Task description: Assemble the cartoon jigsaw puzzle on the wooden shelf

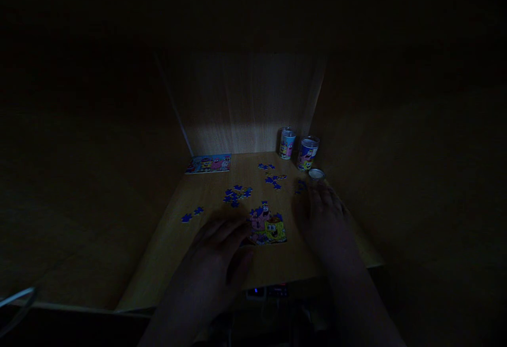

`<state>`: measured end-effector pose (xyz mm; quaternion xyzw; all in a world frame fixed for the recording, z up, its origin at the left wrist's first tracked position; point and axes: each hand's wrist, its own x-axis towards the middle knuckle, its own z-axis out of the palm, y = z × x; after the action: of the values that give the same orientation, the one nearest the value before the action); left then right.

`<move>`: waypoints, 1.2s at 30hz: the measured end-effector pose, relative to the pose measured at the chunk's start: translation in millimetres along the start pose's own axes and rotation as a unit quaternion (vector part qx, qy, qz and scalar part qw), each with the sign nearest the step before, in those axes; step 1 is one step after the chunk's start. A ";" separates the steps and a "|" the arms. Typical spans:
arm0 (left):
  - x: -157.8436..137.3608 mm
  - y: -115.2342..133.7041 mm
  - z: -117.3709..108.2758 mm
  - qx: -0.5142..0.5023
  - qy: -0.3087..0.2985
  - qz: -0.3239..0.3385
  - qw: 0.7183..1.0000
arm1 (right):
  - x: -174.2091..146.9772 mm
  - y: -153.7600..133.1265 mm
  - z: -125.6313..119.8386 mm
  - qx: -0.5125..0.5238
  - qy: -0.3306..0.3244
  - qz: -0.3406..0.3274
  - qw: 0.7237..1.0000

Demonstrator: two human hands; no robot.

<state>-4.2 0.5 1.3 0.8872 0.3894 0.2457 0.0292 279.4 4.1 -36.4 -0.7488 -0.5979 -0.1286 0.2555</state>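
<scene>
A partly joined cartoon jigsaw puzzle [269, 225] lies on the wooden surface in front of me. My left hand [216, 249] rests at its left edge, fingers stretched out and the thumb apart. Over to the right, my right hand [322, 215] lies with fingers extended forward, close to a few dim puzzle pieces [300, 186]. I see nothing held in either hand, though the undersides of the fingers are hidden. Loose blue puzzle pieces [236, 195] form a cluster beyond the left hand. More pieces [273, 180] are scattered behind the joined part, and two pieces [192, 214] sit at the left.
Two cartoon-printed cans [287, 145] [307, 156] stand at the back right, beside a round lid [316, 174]. A cartoon picture card [209, 163] lies at the back left. Wooden panels enclose the dark surface. Below its front edge, a small device [256, 291] glows.
</scene>
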 end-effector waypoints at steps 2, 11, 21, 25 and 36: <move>1.1 0.6 0.0 -0.004 0.011 -0.003 1.000 | 2.3 -2.5 -3.7 -0.003 -0.015 -0.005 1.000; -9.0 -22.5 6.7 0.027 0.122 -0.146 0.981 | 2.8 -0.8 -5.3 0.007 -0.036 -0.006 0.999; -15.0 -34.6 -31.3 0.006 0.290 -0.262 0.921 | 4.6 1.6 -5.6 0.033 -0.050 -0.055 0.997; -25.0 -52.2 -43.0 0.025 0.269 -0.260 0.927 | 5.0 4.1 -3.4 0.042 -0.047 -0.062 0.996; -20.3 -50.3 -17.1 0.067 0.071 -0.150 0.984 | 4.7 5.2 1.4 0.056 -0.049 -0.092 0.993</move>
<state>-57.8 18.7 -4.3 0.7992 0.5344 0.2745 -0.0212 285.4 8.0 -36.4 -0.6806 -0.6820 -0.0810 0.2551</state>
